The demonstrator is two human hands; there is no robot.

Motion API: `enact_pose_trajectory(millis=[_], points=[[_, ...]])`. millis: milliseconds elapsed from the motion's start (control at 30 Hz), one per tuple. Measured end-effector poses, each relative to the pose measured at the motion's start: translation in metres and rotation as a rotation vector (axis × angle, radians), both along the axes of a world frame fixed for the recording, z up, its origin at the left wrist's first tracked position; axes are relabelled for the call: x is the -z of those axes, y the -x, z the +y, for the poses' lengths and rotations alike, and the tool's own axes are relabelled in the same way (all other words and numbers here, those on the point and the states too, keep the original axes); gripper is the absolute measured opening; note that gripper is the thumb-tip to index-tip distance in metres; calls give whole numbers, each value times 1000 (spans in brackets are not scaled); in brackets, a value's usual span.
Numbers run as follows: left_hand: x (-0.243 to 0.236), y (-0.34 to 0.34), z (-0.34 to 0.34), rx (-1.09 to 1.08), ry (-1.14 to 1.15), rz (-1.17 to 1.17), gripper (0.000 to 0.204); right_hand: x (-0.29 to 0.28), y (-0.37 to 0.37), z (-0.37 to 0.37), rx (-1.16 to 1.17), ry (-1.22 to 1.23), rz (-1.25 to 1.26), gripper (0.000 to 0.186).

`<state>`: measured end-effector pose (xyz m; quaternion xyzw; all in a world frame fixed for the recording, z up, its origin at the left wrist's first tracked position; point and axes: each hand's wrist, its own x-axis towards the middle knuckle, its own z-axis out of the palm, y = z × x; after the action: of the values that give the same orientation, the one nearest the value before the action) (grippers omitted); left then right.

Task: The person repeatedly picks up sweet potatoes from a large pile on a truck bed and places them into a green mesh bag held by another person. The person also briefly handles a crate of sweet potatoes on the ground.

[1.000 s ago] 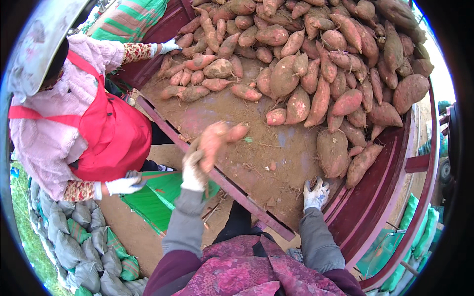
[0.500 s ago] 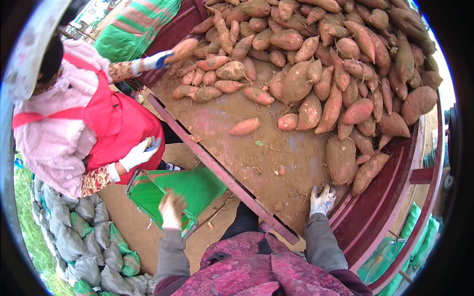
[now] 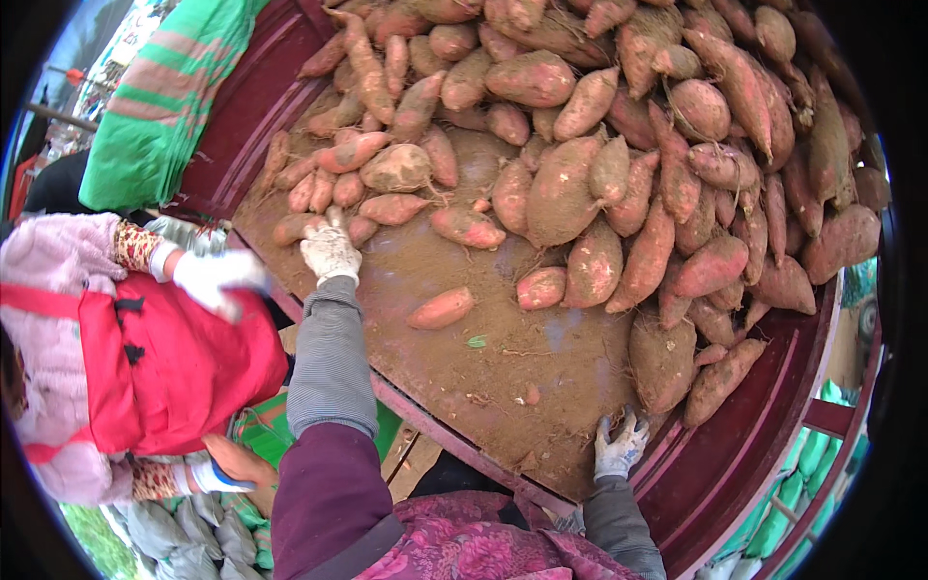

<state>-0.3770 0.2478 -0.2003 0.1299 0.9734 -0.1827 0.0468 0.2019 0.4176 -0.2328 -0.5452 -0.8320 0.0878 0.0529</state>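
Observation:
My left hand [image 3: 331, 253], in a white work glove, reaches far forward at the left of the truck bed, among several small sweet potatoes [image 3: 391, 209]. Its fingers are stretched out and spread, touching or just above the potatoes beside them; I see nothing gripped. At the right, my gloved right hand [image 3: 621, 447] leans on the dirt-covered bed [image 3: 503, 387] with its fingers apart. It is just below a big sweet potato [image 3: 661, 360] and holds nothing. One reddish sweet potato [image 3: 442, 307] lies alone between my hands and the heap.
A large heap of sweet potatoes [image 3: 619, 184] fills the far right. A co-worker in a red apron [image 3: 184, 367] stands at the left, holding a long sweet potato [image 3: 242, 460]. A green bag [image 3: 266, 420] hangs below the bed's edge. Filled sacks [image 3: 184, 536] lie beyond.
My left hand has gone from over the green bag up to the small sweet potatoes. The co-worker's potato has moved down to the bag. My right hand stays on the bed.

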Motion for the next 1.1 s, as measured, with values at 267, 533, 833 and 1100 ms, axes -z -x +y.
enact_pose_trajectory(millis=[267, 533, 833, 1100], points=[[-55, -55, -6, 21, -491, -525, 86, 1, 1, 4, 41, 63, -42, 55], [-54, -78, 144, 902, -18, -560, 83, 4, -2, 3, 46, 68, -19, 58], [-44, -114, 92, 470, -651, -764, 99, 1, -4, 4, 70, 92, -28, 57], [-40, -223, -116, -188, -2124, -1128, 98, 7, -11, 2, 48, 72, 38, 59]])
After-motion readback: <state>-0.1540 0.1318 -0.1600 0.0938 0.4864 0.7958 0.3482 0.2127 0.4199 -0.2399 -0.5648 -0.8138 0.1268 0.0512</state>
